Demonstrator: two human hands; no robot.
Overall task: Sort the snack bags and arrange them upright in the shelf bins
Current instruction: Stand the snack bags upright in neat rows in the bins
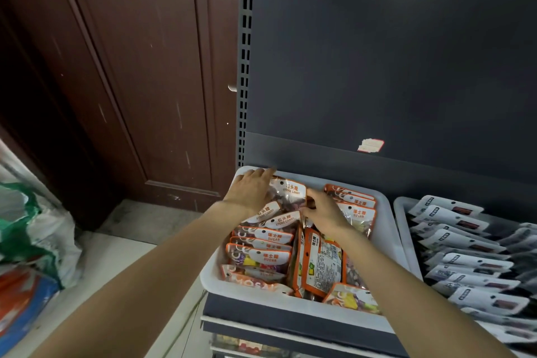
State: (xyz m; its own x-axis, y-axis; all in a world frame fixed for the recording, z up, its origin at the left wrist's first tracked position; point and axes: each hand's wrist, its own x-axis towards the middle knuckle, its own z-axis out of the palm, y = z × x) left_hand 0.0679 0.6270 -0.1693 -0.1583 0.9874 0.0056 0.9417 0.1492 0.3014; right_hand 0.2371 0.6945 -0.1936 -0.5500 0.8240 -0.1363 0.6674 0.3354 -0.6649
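A white bin on the shelf holds several orange-edged candy bags. Stone-candy bags stand in its far left corner, with sugar bags in a row in front of them. My left hand lies flat with straight fingers against the left side of the rear stone-candy bag. My right hand touches the right edge of that same bag with its fingertips; whether it pinches the bag is unclear. One orange bag lies tilted on its side in the bin's middle.
A second white bin to the right is packed with several black-and-white packets. A dark shelf back panel rises behind both bins. A brown door stands to the left, and plastic sacks lie on the floor at far left.
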